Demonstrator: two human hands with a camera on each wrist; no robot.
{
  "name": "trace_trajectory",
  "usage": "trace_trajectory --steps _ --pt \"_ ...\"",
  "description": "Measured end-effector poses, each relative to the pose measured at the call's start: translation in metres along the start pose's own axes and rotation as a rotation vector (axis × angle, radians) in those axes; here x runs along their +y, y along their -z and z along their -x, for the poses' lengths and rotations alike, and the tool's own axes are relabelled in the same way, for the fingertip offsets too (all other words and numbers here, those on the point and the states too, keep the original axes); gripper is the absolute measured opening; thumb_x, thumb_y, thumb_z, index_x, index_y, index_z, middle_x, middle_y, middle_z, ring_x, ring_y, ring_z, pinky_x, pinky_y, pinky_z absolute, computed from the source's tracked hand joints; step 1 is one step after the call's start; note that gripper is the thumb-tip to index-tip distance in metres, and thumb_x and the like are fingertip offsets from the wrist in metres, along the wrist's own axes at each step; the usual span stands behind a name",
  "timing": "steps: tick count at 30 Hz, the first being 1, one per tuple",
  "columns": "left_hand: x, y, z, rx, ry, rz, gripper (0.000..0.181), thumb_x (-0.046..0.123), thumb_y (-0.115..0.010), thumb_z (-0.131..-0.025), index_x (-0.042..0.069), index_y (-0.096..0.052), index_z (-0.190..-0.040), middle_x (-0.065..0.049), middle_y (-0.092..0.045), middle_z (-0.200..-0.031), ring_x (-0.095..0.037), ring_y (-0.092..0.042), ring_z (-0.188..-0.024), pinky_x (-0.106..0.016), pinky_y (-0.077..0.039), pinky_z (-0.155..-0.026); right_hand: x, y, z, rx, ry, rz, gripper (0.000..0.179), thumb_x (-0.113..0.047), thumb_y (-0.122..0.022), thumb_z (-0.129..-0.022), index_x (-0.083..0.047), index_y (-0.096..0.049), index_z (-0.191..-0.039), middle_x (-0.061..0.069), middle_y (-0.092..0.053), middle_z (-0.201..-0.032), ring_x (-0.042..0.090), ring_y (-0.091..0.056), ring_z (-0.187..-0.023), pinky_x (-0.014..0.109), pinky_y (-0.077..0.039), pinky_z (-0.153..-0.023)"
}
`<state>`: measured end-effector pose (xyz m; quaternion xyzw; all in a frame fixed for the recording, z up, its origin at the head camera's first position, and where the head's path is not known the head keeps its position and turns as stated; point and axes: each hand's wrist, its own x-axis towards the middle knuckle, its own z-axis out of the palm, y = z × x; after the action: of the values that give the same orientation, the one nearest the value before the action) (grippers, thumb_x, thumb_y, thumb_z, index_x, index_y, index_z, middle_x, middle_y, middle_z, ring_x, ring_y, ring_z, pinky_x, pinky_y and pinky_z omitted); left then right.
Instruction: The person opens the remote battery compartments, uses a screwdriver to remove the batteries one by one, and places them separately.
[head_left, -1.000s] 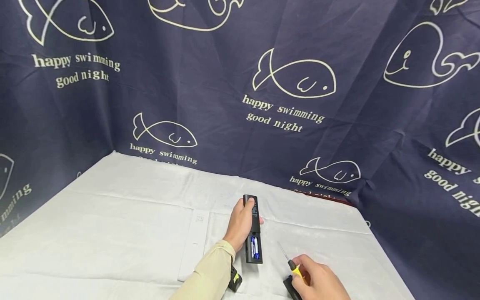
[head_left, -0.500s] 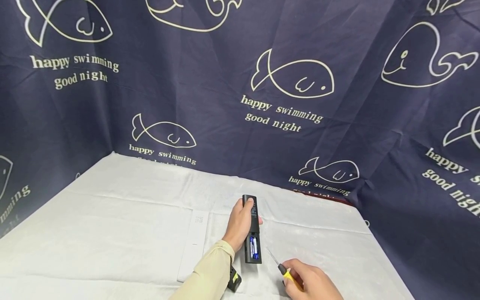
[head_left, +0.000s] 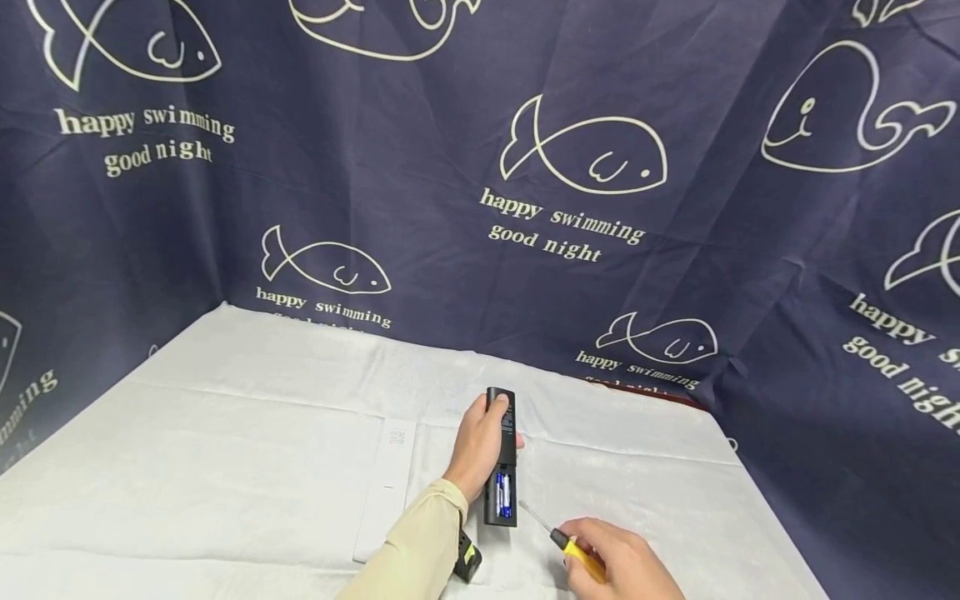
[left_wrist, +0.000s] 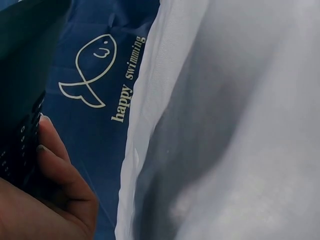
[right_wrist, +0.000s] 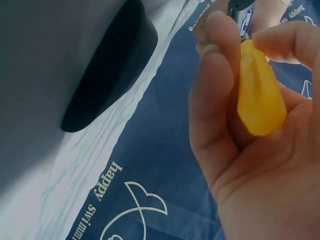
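Two hands are at work before you, each holding something. Your left hand [head_left: 478,443] grips a long, slim, black plastic remote control [head_left: 507,446], thumb laid along its printed back and fingertips showing past its far edge. You hold it near the middle of the white cloth-covered table [head_left: 225,467], its lower end pointing towards you, and in that end's uncovered compartment two blue-and-silver cylindrical batteries [head_left: 504,495] lie side by side. Your right hand [head_left: 626,562] pinches the yellow handle of a slender metal-shafted screwdriver [head_left: 585,560] between thumb and curled fingers; its tip is just beside the remote's lower right edge, and you cannot tell whether they touch. Left of the remote, a flat white rectangular panel [head_left: 386,492] with a printed square code lies on the cloth, partly behind your cream sleeve [head_left: 412,546]. Your right wrist view shows a dark, smooth, curved piece [right_wrist: 112,70] on the cloth. Navy fabric curtains [head_left: 420,167] printed with white fish and lettering hang around the table.
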<state>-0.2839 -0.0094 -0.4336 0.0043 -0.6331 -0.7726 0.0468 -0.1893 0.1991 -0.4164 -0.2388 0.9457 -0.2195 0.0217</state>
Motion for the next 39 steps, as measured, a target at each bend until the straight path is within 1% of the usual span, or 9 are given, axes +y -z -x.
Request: trace_trajectory --steps 5,10,14,23,25,28,31,36,39 --pt "0.0 0.0 0.0 -0.013 -0.004 0.0 0.036 0.041 -0.044 -0.106 0.007 -0.055 -0.099 -0.012 -0.069 -0.072 -0.028 -0.067 -0.066 -0.028 -0.048 -0.053 0.0 -0.001 0.0 -0.007 0.042 0.024 0.015 -0.022 -0.073 -0.088 -0.019 -0.07 -0.102 -0.019 -0.055 -0.082 -0.003 -0.047 -0.068 0.022 -0.042 -0.06" --pt "-0.002 0.0 0.001 -0.004 -0.006 -0.027 0.037 0.042 -0.044 -0.106 0.007 -0.054 -0.097 -0.013 -0.069 -0.072 -0.019 -0.063 -0.06 -0.028 -0.048 -0.053 0.002 -0.002 0.0 -0.018 0.098 0.01 0.013 -0.022 -0.072 -0.091 -0.021 -0.072 -0.104 -0.022 -0.058 -0.088 -0.003 -0.049 -0.072 0.023 -0.047 -0.064" --pt "-0.004 0.0 0.004 0.003 0.01 -0.04 0.037 0.042 -0.045 -0.105 0.008 -0.053 -0.095 -0.012 -0.068 -0.072 -0.017 -0.064 -0.061 -0.028 -0.048 -0.055 0.002 -0.005 0.002 -0.011 0.115 -0.015 0.015 -0.023 -0.072 -0.092 -0.021 -0.073 -0.107 -0.023 -0.054 -0.084 -0.003 -0.049 -0.072 0.022 -0.045 -0.062" --pt "-0.004 0.001 0.004 -0.005 0.005 -0.072 0.038 0.044 -0.044 -0.105 0.008 -0.053 -0.095 -0.011 -0.068 -0.071 -0.018 -0.062 -0.06 -0.029 -0.047 -0.055 0.004 -0.005 0.005 0.088 0.127 0.034 0.027 -0.018 -0.077 -0.087 -0.025 -0.075 -0.113 -0.021 -0.048 -0.085 -0.004 -0.044 -0.067 0.02 -0.039 -0.057" --pt "-0.004 0.002 0.004 -0.01 0.004 -0.077 0.038 0.044 -0.044 -0.105 0.008 -0.053 -0.095 -0.01 -0.068 -0.07 -0.018 -0.062 -0.06 -0.03 -0.047 -0.055 0.004 -0.004 0.005 0.076 0.11 0.023 0.028 -0.018 -0.076 -0.088 -0.025 -0.075 -0.115 -0.021 -0.048 -0.086 -0.004 -0.044 -0.068 0.02 -0.04 -0.058" --pt "-0.003 0.002 0.004 -0.016 0.003 -0.079 0.038 0.042 -0.043 -0.106 0.008 -0.054 -0.095 -0.01 -0.068 -0.07 -0.017 -0.062 -0.06 -0.03 -0.047 -0.055 0.005 -0.003 0.005 0.074 0.126 0.012 0.029 -0.016 -0.076 -0.089 -0.024 -0.074 -0.117 -0.02 -0.049 -0.087 -0.004 -0.044 -0.069 0.02 -0.04 -0.058" --pt "-0.002 0.001 0.003 -0.023 0.003 -0.077 0.037 0.041 -0.044 -0.106 0.008 -0.054 -0.095 -0.011 -0.068 -0.071 -0.017 -0.061 -0.06 -0.03 -0.048 -0.054 0.006 -0.005 0.005 0.124 0.18 0.013 0.033 -0.01 -0.077 -0.086 -0.022 -0.075 -0.117 -0.021 -0.049 -0.087 -0.005 -0.043 -0.068 0.019 -0.04 -0.056" --pt "0.0 0.0 0.003 -0.04 0.004 -0.09 0.037 0.042 -0.044 -0.105 0.007 -0.056 -0.096 -0.009 -0.067 -0.07 -0.018 -0.06 -0.059 -0.03 -0.047 -0.055 0.012 -0.012 0.005 0.278 0.336 0.065 0.044 -0.002 -0.08 -0.081 -0.023 -0.074 -0.12 -0.022 -0.047 -0.087 -0.009 -0.039 -0.065 0.015 -0.038 -0.053" --pt "0.002 -0.002 0.004 -0.053 -0.001 -0.121 0.039 0.043 -0.044 -0.105 0.008 -0.057 -0.095 -0.008 -0.066 -0.068 -0.018 -0.058 -0.059 -0.031 -0.045 -0.056 0.013 -0.012 0.004 0.291 0.338 0.092 0.045 -0.006 -0.081 -0.082 -0.025 -0.074 -0.121 -0.022 -0.046 -0.087 -0.009 -0.037 -0.064 0.015 -0.037 -0.053"
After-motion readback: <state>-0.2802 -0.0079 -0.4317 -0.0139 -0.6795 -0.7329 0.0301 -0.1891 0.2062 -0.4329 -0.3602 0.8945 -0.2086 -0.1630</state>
